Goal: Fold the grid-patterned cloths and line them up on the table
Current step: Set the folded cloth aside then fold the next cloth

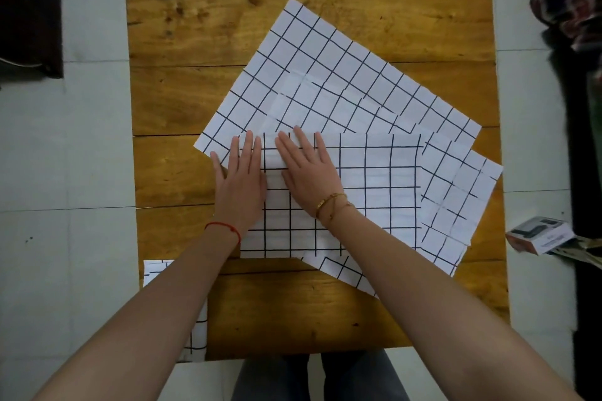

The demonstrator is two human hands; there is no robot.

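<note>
A white cloth with a black grid, folded into a rectangle [378,192], lies square to me on the wooden table [182,101]. Both hands rest flat on its left part. My left hand [239,172] covers its left edge, fingers straight. My right hand [306,169] lies beside it, fingers spread and pointing away from me. Under the folded cloth, a larger grid cloth [325,68] lies open and skewed across the table. Another grid cloth [456,205] sticks out at the right. A folded grid cloth [198,335] sits at the table's near left corner, mostly hidden by my left arm.
The table stands on a pale tiled floor. A small box [537,234] lies on the floor at the right, beside dark patterned fabric [573,3]. Dark objects [29,26] are at the upper left. My knees show below the table's near edge.
</note>
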